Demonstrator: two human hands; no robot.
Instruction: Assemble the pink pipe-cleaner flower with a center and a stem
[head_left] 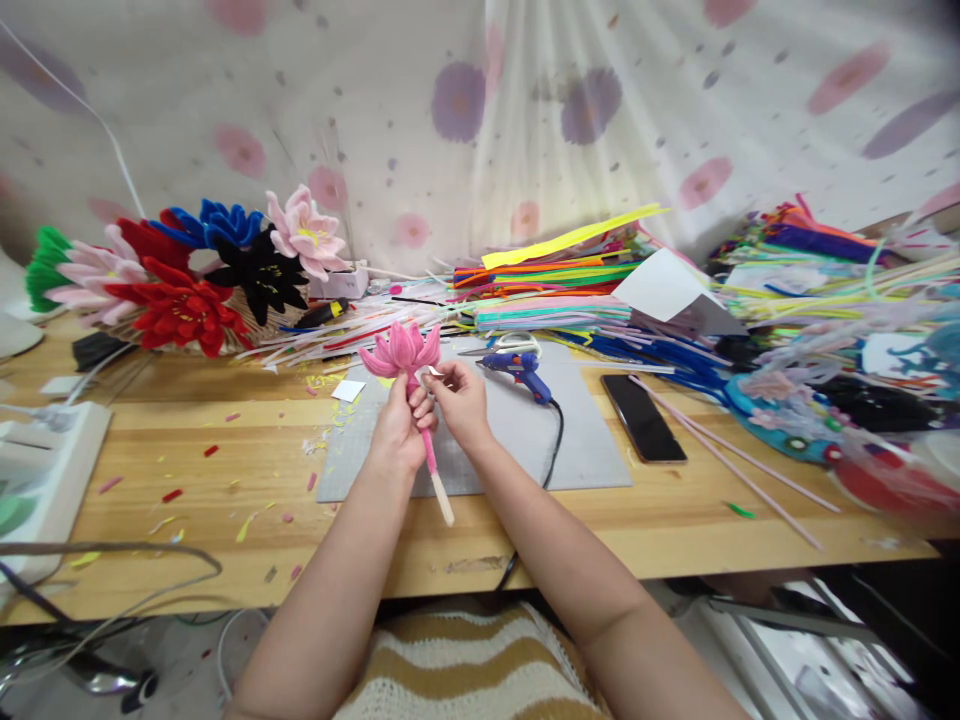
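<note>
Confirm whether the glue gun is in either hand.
No, the glue gun lies on the grey mat, beyond both hands holding the pink flower.

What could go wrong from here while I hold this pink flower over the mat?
The glue gun lies just beyond the right hand; a reach might brush its nozzle, possibly hot. Its cord runs beside the right forearm and could snag. The left hand grips the pink flower by its stem; squeezing may bend it.

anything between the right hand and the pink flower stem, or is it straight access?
Nothing visible in the way. The left hand grips the pink flower by its stem above the grey mat, and the right hand is right beside it, fingertips at the stem just under the petals. The glue gun lies behind, clear of both.
</note>
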